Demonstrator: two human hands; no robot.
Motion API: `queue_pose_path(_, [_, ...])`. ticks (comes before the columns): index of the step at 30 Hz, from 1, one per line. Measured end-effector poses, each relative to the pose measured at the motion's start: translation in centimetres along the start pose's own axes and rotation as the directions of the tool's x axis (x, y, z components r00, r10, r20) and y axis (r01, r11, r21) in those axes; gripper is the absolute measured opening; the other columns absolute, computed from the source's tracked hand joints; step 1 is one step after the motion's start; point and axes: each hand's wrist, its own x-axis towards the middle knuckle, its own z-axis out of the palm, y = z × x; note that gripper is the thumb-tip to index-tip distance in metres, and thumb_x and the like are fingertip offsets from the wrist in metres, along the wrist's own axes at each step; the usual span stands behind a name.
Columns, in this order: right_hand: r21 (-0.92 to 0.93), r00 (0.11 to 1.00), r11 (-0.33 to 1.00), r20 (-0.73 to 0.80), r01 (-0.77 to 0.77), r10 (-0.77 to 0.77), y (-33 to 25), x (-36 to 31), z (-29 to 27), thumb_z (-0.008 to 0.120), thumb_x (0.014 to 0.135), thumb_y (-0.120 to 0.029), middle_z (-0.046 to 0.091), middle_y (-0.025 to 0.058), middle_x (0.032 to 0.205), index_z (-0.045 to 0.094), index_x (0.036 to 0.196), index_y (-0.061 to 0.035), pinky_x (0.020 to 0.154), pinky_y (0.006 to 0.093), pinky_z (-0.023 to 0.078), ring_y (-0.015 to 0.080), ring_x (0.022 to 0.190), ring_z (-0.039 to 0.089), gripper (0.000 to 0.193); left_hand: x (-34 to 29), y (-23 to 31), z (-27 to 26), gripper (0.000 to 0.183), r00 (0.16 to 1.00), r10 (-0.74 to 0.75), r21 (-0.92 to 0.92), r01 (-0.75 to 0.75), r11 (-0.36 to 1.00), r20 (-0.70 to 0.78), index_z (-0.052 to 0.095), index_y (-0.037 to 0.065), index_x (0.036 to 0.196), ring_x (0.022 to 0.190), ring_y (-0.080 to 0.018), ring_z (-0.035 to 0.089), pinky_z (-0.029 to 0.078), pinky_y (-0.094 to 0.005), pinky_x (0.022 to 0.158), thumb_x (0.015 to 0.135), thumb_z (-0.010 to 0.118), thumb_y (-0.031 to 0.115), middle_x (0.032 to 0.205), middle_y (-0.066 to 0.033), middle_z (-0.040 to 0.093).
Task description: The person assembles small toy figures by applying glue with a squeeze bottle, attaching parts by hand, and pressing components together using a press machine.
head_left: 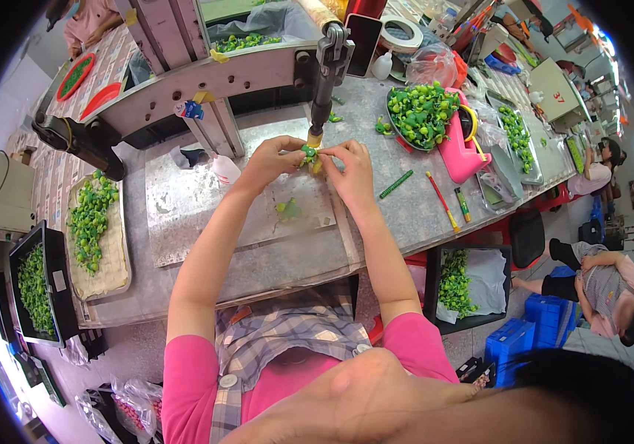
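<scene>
My left hand (271,163) pinches a small green piece (308,152) right beneath the tan tip (315,138) of a vertical metal rod (321,96). My right hand (351,172) comes in from the other side, its thumb and fingertips pinched together at the same piece and a yellowish bit under the tip. The exact shape of the piece is too small to make out. Below the hands, a pale green patch (287,210) lies on the scuffed metal plate (184,229). A white squeeze bottle (225,169) stands left of my left forearm.
A bowl heaped with green and yellow pieces (424,115) sits right, beside a pink holder (462,152). Nearer lie a green stick (396,184) and a red stick (443,202). A beige tray (117,259) stands left. A metal frame (154,100) spans the back; another person (605,277) sits right.
</scene>
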Motion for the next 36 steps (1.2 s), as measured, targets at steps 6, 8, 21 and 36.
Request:
queue_pose_path(6, [-0.039, 0.998, 0.997, -0.011, 0.066, -0.067, -0.1, 0.0, 0.0, 0.065, 0.069, -0.014, 0.05, 0.0029, 0.073, 0.065, 0.077, -0.0118, 0.069, 0.035, 0.036, 0.0229, 0.076, 0.047, 0.008, 0.2, -1.0, -0.3, 0.03, 1.0, -0.022, -0.088, 0.023, 0.996, 0.011, 0.056, -0.002, 0.105, 0.08, -0.0117, 0.056, 0.046, -0.024, 0.068, 0.08, 0.058, 0.014, 0.093, -0.0085, 0.06])
queue_pose_path(8, [-0.05, 0.997, 0.996, 0.011, 0.074, -0.073, -0.2, -0.1, -0.1, 0.065, 0.07, -0.014, 0.05, 0.0029, 0.075, 0.065, 0.078, -0.0118, 0.07, 0.0347, 0.036, 0.0227, 0.077, 0.048, 0.008, 0.3, -1.0, -0.4, 0.03, 1.0, -0.014, -0.09, 0.016, 0.996, 0.022, 0.056, -0.002, 0.106, 0.079, -0.0114, 0.056, 0.045, -0.0236, 0.068, 0.08, 0.058, 0.015, 0.093, -0.0084, 0.06])
queue_pose_path(21, [0.317, 0.994, 0.943, -0.067, 0.1, -0.083, -6.7, 14.8, -6.2, 0.049, 0.087, -0.028, 0.062, 0.0113, 0.08, 0.057, 0.1, -0.0016, 0.068, 0.0288, 0.044, 0.0213, 0.072, 0.059, 0.031, 0.3, -1.8, -0.8, 0.031, 0.999, -0.009, -0.06, 0.013, 0.998, 0.053, 0.056, -0.002, 0.107, 0.079, -0.0109, 0.053, 0.044, -0.0242, 0.069, 0.08, 0.057, 0.014, 0.091, -0.0061, 0.06])
queue_pose_path(36, [0.436, 0.889, 0.777, -0.174, 0.455, -0.423, -15.9, 10.1, -14.2, 0.056, 0.078, 0.002, 0.062, 0.01, 0.086, 0.056, 0.088, -0.0009, 0.077, 0.0294, 0.047, 0.0176, 0.085, 0.06, 0.011, 0.9, -1.9, -0.4, 0.028, 1.0, -0.01, -0.066, 0.012, 0.998, 0.029, 0.058, 0.0, 0.105, 0.07, -0.0084, 0.052, 0.043, -0.0231, 0.064, 0.078, 0.057, 0.01, 0.083, -0.0032, 0.059])
